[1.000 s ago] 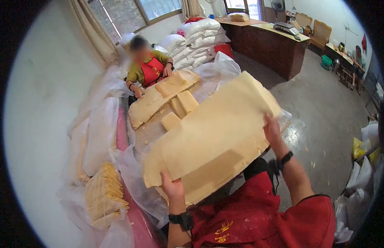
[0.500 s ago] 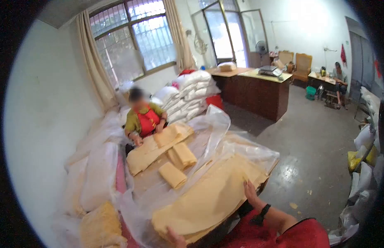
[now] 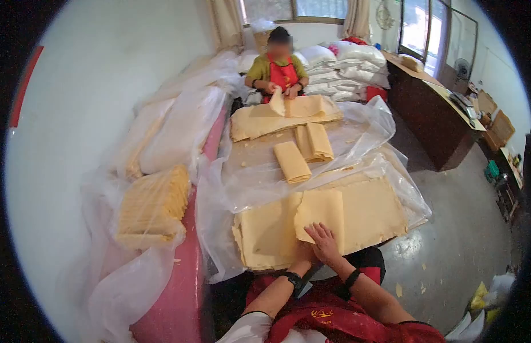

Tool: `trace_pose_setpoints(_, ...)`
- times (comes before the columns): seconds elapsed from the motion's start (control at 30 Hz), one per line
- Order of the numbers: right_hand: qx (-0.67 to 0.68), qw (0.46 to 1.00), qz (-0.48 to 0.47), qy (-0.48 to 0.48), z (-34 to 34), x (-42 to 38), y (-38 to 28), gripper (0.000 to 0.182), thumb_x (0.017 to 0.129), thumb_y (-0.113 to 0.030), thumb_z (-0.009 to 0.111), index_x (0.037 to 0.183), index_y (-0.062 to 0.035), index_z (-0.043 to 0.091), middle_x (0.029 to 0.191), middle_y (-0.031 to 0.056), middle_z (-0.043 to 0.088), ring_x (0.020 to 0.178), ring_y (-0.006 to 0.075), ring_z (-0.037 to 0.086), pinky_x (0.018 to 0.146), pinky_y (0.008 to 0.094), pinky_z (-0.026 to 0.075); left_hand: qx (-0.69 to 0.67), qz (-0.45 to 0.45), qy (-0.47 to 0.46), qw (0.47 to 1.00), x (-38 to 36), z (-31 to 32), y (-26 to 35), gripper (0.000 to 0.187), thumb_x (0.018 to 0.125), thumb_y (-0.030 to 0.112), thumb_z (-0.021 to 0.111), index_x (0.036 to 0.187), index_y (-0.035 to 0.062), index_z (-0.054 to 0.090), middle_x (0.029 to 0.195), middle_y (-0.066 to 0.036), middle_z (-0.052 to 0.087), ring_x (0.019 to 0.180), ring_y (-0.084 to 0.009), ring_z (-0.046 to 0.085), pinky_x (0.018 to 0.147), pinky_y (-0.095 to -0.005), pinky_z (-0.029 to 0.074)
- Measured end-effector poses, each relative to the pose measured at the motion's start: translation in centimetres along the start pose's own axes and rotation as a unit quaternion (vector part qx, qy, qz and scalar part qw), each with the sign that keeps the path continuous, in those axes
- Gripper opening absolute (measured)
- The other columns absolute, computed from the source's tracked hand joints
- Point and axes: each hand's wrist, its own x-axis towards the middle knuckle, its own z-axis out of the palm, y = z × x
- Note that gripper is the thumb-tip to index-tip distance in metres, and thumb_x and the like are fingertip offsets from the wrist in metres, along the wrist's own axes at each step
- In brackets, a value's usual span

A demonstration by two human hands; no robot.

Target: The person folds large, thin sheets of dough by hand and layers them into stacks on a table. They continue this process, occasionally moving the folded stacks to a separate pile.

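Observation:
A stack of thin pale-yellow sheets (image 3: 374,211), which look like dried bean curd skin, lies in front of me. The top sheet is folded over from the left, and its flap (image 3: 319,214) has a ragged left edge. My right hand (image 3: 325,244) rests flat on the lower part of this flap, fingers stretched out. Close beside it, at the near edge of the stack, is my left hand (image 3: 302,254); its fingers are hidden by the flap and the right hand. Two folded bundles, a nearer bundle (image 3: 292,163) and a farther bundle (image 3: 317,143), lie beyond the stack.
Across the table, a person in a red apron (image 3: 283,74) handles a sheet over another stack (image 3: 254,123). Clear plastic film (image 3: 357,128) lies around the stacks. A plastic-wrapped yellow pile (image 3: 151,208) sits at left. White sacks (image 3: 357,63) and a brown desk (image 3: 414,108) stand behind.
My view has swung left and down. My hands were apart at the two ends of the stack; now they are together at its near middle, and the top sheet is folded over.

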Motion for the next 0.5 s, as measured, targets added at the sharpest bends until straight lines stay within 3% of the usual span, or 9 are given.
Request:
trace_pose_setpoints(0.03,0.027,0.998,0.009,-0.051,1.6,0.2,0.3,0.063,0.081,-0.015,0.055,0.141,-0.0272,0.039,0.142,0.0097,0.039,0.134,0.0316,0.032,0.107,0.0493,0.023,0.004,-0.01,0.001,1.0,-0.3,0.1,-0.9,0.046,0.08,0.027,0.06,0.121,0.0062,0.055,0.132,-0.018,0.049,0.124,-0.0322,0.043,0.106,-0.0489,0.027)
trace_pose_setpoints(0.13,0.073,0.997,0.011,-0.006,4.5,-0.1,1.1,0.062,0.081,-0.019,0.056,0.14,-0.0253,0.039,0.144,0.0089,0.038,0.135,0.0315,0.03,0.108,0.0495,0.022,-0.106,0.012,-0.145,0.984,-0.8,-0.1,-3.8,0.049,0.076,0.02,0.062,0.122,0.0039,0.053,0.126,-0.021,0.052,0.118,-0.0403,0.045,0.1,-0.0449,0.037)
trace_pose_setpoints(0.17,0.116,0.993,0.015,0.019,5.2,0.1,1.6,0.062,0.081,-0.02,0.056,0.14,-0.0248,0.039,0.144,0.0093,0.037,0.135,0.0317,0.03,0.109,0.05,0.021,-0.103,0.008,-0.144,0.984,-0.6,-0.4,-5.0,0.049,0.076,0.02,0.062,0.122,0.0039,0.053,0.126,-0.021,0.052,0.118,-0.0403,0.045,0.1,-0.0449,0.037)
trace_pose_setpoints(0.23,0.049,0.999,0.004,-0.002,5.3,-0.2,1.3,0.061,0.082,-0.021,0.055,0.141,-0.0245,0.039,0.145,0.0097,0.037,0.136,0.0318,0.03,0.109,0.0503,0.02,-0.234,-0.115,-0.037,0.965,-0.9,-2.3,-7.0,0.038,0.076,0.017,0.062,0.111,0.0026,0.059,0.117,-0.022,0.057,0.115,-0.0388,0.048,0.095,-0.0444,0.041)
trace_pose_setpoints(0.3,-0.024,0.999,-0.01,-0.021,4.9,-0.7,0.6,0.06,0.083,-0.022,0.054,0.141,-0.0241,0.039,0.146,0.0102,0.036,0.136,0.0319,0.029,0.109,0.0506,0.02,-0.136,-0.1,0.103,0.98,-0.1,-0.4,-11.1,0.03,0.079,0.02,0.062,0.101,0.0012,0.062,0.104,-0.02,0.063,0.103,-0.0381,0.056,0.089,-0.0443,0.045)
trace_pose_setpoints(0.33,-0.062,0.998,-0.026,-0.019,4.6,-0.7,0.1,0.06,0.083,-0.022,0.054,0.14,-0.0241,0.039,0.146,0.0106,0.035,0.136,0.0318,0.029,0.109,0.0505,0.02,-0.135,-0.1,0.103,0.98,0.7,-1.0,-11.4,0.03,0.079,0.02,0.062,0.101,0.0012,0.062,0.104,-0.02,0.063,0.103,-0.0381,0.056,0.089,-0.0443,0.045)
trace_pose_setpoints(0.37,-0.102,0.994,-0.041,-0.016,4.4,-0.6,-0.1,0.059,0.083,-0.022,0.053,0.14,-0.0242,0.04,0.146,0.011,0.035,0.136,0.0318,0.029,0.11,0.0505,0.02,-0.185,-0.157,0.083,0.967,1.7,-1.5,-11.7,0.032,0.08,0.024,0.063,0.101,0.0011,0.062,0.1,-0.019,0.064,0.098,-0.0384,0.058,0.086,-0.0446,0.046)
trace_pose_setpoints(0.4,-0.103,0.994,-0.039,-0.015,4.6,-0.6,-0.2,0.059,0.083,-0.022,0.053,0.14,-0.0242,0.04,0.146,0.011,0.035,0.136,0.0318,0.029,0.11,0.0505,0.02,-0.233,-0.212,0.062,0.947,2.6,-1.6,-12.0,0.034,0.08,0.028,0.064,0.1,0.0009,0.061,0.096,-0.018,0.065,0.092,-0.0387,0.061,0.083,-0.0449,0.048)
trace_pose_setpoints(0.5,-0.118,0.992,-0.049,-0.016,4.2,-0.7,0.1,0.059,0.082,-0.02,0.054,0.14,-0.0241,0.04,0.145,0.0111,0.035,0.136,0.0325,0.029,0.109,0.0507,0.02,-0.275,-0.267,0.078,0.92,5.1,-1.7,-11.7,0.039,0.08,0.032,0.066,0.1,-0.0001,0.06,0.094,-0.02,0.066,0.089,-0.0396,0.062,0.078,-0.0456,0.049)
